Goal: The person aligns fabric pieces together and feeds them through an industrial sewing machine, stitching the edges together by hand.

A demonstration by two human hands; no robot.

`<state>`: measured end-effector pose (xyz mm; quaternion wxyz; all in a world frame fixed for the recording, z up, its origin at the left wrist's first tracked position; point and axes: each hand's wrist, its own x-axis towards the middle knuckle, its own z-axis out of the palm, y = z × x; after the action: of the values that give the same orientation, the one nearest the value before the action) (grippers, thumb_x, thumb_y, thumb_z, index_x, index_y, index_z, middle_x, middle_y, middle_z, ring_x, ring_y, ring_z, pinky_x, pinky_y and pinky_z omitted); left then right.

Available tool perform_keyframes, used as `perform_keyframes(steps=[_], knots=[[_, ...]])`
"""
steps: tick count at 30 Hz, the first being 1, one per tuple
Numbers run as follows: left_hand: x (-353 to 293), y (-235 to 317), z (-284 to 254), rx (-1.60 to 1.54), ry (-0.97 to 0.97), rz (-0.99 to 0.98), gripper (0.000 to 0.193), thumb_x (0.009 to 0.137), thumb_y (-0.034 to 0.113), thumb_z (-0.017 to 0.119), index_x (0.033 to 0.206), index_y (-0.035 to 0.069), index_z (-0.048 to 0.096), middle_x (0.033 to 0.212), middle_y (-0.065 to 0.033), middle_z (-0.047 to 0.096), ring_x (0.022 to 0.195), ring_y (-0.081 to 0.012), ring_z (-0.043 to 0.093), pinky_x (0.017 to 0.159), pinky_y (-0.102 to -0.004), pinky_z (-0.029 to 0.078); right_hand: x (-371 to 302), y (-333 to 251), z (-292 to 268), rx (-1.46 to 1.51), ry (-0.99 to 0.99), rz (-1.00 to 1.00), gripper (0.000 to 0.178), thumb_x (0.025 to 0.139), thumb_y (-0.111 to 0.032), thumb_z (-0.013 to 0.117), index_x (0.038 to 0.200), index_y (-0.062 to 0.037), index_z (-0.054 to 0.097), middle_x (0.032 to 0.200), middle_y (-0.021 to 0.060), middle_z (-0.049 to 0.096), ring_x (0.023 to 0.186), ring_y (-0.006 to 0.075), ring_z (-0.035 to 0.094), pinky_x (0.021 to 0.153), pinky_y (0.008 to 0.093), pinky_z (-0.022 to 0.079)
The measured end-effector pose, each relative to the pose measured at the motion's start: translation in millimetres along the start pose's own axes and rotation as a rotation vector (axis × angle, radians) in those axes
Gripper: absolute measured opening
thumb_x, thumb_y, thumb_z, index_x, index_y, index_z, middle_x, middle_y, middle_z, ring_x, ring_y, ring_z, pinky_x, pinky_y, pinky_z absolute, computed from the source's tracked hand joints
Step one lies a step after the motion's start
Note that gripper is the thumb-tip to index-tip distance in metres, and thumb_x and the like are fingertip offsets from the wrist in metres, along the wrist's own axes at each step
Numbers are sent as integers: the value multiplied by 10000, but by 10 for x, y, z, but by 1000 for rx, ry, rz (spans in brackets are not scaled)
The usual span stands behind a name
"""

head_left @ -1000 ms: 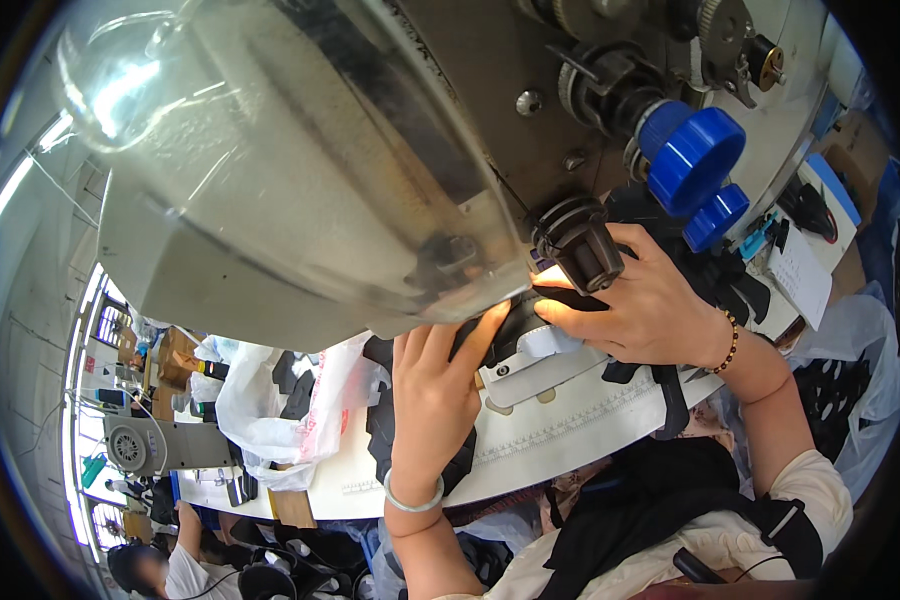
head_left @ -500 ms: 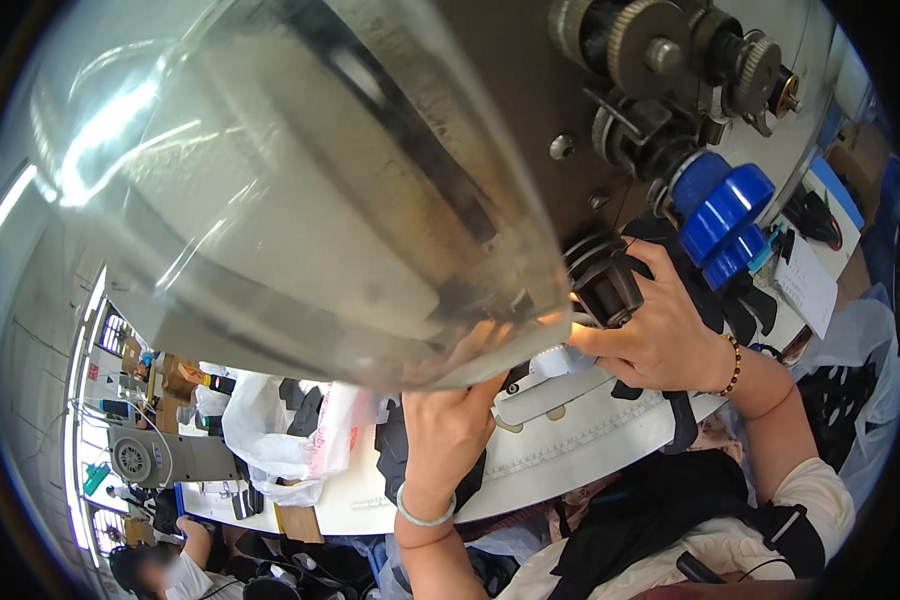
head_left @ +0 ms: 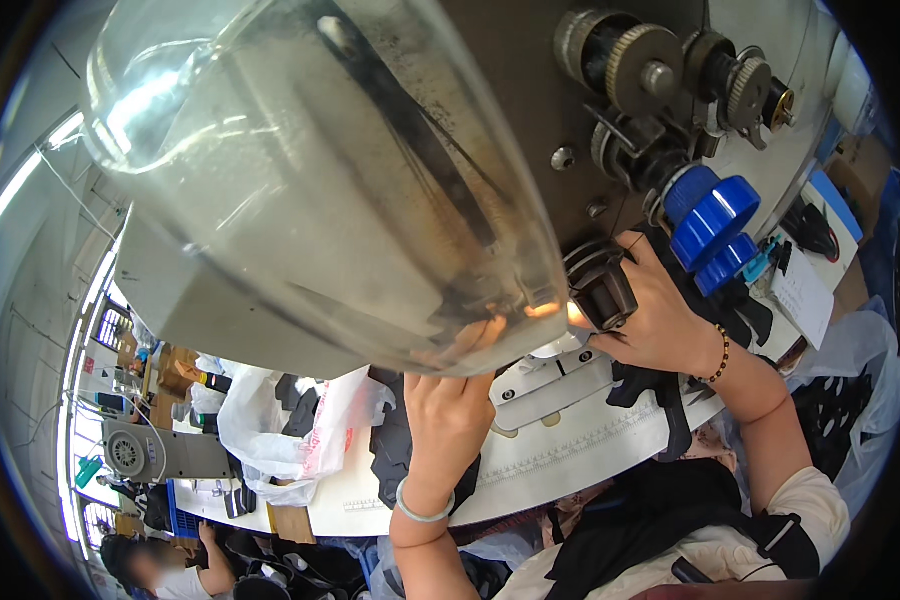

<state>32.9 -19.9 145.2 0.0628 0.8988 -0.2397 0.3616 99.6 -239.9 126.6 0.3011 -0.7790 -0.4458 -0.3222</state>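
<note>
A sewing machine fills the upper middle, with a large clear shield [head_left: 350, 200] on its head and a blue knob [head_left: 715, 220] at its right. My left hand [head_left: 448, 420] reaches up to the lit needle area, its fingers stretched forward and seen blurred through the shield. Opposite it, my right hand [head_left: 670, 320] is bent around a black fabric piece [head_left: 645, 385], thumb toward the light; the machine's dark round part [head_left: 602, 285] hides some fingertips. The needle itself is hidden. Under my left wrist lie black cut pieces [head_left: 392, 455].
A white table [head_left: 560, 455] with a printed ruler curves in front of me. A white plastic bag [head_left: 270, 440] with black pieces stands left. To the right are scissors [head_left: 818, 225] and a paper sheet [head_left: 802, 300]. A person [head_left: 170, 565] sits far left beside another machine [head_left: 155, 452].
My view has shifted slightly. My right hand has moved a little down and its thumb shows less beside the dark part. My left hand keeps near the needle area.
</note>
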Motion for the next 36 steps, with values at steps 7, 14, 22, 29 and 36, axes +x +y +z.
perform_keyframes(steps=[7,14,22,29,36], knots=[[8,57,34,86,10,44,344,643,-138,573,963,-31,642,1046,-104,636,1050,-277,606,786,-369,430,22,76,-45,93,-66,5,345,680,-83,717,1011,-171,671,1104,35,626,1073,249,572,934,417,413],[4,108,59,129,11,39,354,656,-118,582,995,-33,634,1066,-115,622,1056,-285,603,765,-368,424,42,120,-63,114,-67,7,314,694,-89,715,998,-159,687,1077,11,629,1047,236,579,920,386,426],[-24,231,69,239,4,39,393,678,-105,579,1063,-40,619,1063,-130,615,1069,-285,595,720,-357,416,69,141,-56,347,-51,107,301,676,-36,705,965,-117,677,1054,27,603,1012,238,573,890,352,436],[18,-143,-192,-162,-193,-47,491,645,-40,600,1130,28,628,1184,-128,617,1077,-285,600,830,-373,435,-15,49,-8,-55,102,-47,211,734,-122,682,942,-147,662,1068,17,614,1051,201,562,900,421,396],[0,-131,-126,-206,-121,88,560,543,2,536,1075,74,695,1045,-70,634,903,-264,566,811,-355,423,-48,95,55,-131,124,18,224,748,-72,649,952,-154,693,1046,7,631,1034,205,558,908,420,372]])
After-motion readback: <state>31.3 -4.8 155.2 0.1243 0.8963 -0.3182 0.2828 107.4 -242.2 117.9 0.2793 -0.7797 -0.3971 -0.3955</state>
